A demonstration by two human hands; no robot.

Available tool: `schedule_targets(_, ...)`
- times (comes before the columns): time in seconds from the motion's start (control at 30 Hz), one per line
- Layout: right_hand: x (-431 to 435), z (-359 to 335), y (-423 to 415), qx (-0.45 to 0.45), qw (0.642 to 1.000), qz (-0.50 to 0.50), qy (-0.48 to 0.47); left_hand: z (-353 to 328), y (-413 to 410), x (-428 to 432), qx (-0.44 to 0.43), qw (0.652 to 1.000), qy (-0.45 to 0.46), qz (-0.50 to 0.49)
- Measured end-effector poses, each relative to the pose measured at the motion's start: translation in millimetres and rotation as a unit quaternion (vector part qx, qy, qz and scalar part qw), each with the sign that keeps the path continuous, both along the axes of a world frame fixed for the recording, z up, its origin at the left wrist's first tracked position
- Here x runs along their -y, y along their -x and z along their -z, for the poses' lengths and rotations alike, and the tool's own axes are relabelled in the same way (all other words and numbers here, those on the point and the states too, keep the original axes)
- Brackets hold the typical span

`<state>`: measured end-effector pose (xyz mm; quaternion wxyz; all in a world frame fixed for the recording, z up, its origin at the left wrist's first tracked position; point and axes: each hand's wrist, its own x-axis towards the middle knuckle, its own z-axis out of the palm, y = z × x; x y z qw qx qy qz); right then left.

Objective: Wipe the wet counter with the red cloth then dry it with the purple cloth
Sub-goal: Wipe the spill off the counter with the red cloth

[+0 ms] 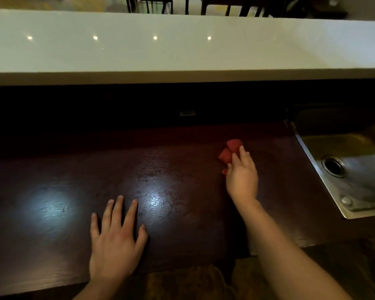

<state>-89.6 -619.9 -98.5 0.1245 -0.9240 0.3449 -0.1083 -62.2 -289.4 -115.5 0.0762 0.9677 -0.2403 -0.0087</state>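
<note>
On counter (182, 234) | right hand (242, 178) grip pressing red cloth (228, 152) | left hand (115, 241) flat, splayed

A single wide-angle view looks forward and steeply down from head height onto a dark wooden surface (182, 202), close enough that both forearms enter from the bottom edge. The frame reaches to a raised white ledge (182, 44) at the far side, with a steel sink (344, 169) at right.
</note>
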Motion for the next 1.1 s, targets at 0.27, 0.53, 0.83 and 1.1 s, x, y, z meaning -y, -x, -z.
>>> schedule_targets(0.27,-152,19,-24,0.011,0.92,-0.392,0.029,6,-2,-3,-0.009,1.0,-0.011,-0.003)
schedule_targets(0.53,-39,15,40,0.025,0.998,-0.053,0.019,6,-2,-3,-0.019,1.0,-0.004,0.003)
schedule_targets(0.83,-133,-25,-14,0.22,0.896,0.002,-0.386,-14,-2,-5,-0.071,0.997,0.038,0.001)
schedule_targets(1.1,-94,-37,8,0.159,0.975,-0.043,-0.147,-20,-52,-74,-0.03,0.996,0.079,0.023)
